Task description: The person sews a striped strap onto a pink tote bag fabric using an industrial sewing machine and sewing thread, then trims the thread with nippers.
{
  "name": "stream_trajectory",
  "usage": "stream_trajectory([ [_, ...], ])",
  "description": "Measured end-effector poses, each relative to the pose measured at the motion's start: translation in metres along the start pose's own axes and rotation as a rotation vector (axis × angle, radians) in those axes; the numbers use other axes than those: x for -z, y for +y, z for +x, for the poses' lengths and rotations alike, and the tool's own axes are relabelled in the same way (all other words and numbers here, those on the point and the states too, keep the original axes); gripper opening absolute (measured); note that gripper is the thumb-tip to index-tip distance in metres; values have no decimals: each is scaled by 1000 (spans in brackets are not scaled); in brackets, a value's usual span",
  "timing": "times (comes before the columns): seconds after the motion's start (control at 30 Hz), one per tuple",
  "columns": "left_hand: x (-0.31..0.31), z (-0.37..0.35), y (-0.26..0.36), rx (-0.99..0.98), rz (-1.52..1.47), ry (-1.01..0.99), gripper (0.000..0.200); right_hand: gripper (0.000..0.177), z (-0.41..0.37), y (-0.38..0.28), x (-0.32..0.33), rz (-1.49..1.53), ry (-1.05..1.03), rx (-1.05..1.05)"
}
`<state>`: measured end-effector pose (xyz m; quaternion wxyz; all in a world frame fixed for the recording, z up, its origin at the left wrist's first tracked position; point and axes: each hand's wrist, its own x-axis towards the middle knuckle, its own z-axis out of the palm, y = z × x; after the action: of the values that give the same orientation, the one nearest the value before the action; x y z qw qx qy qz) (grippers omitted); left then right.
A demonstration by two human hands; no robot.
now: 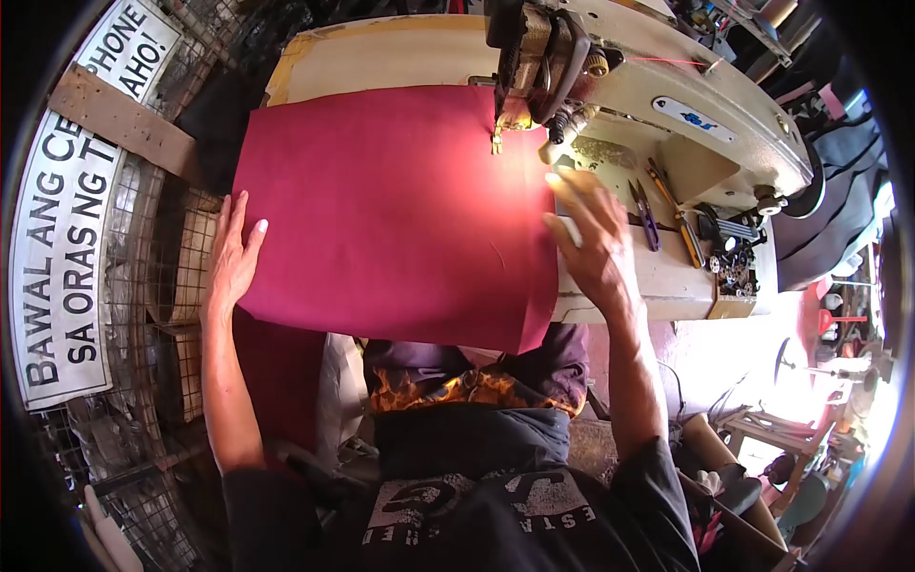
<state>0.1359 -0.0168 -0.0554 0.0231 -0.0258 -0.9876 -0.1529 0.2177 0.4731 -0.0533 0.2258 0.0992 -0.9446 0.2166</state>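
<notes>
A maroon piece of fabric [381, 219] lies spread across the bed of a sewing machine [705, 114], its front edge hanging toward my lap. The right border, with a fold along it, runs under the presser foot [498, 139]. At the left edge of the cloth my left hand [232, 257] is open, thumb apart from the stretched fingers. On the other side, my right hand [596, 238] is open beside the right border, fingers spread and fingertips near the lit area below the needle. A loose thread [498, 254] lies on the cloth.
Purple thread snips [646, 217] and a yellow-and-black cutter [688, 240] lie on the machine bed at right. Several bobbins [734, 272] sit at its corner. A wire grid [191, 257] with white signs [71, 248] stands at left. A small lamp [562, 143] glows by the needle.
</notes>
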Motion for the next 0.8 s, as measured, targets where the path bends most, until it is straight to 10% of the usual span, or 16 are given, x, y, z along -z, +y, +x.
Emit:
stream_trajectory([
  [0.8, -10, -5, -9, -57, 18, 73, 69, 40, 0, 6, -23, -100, -47, 61],
])
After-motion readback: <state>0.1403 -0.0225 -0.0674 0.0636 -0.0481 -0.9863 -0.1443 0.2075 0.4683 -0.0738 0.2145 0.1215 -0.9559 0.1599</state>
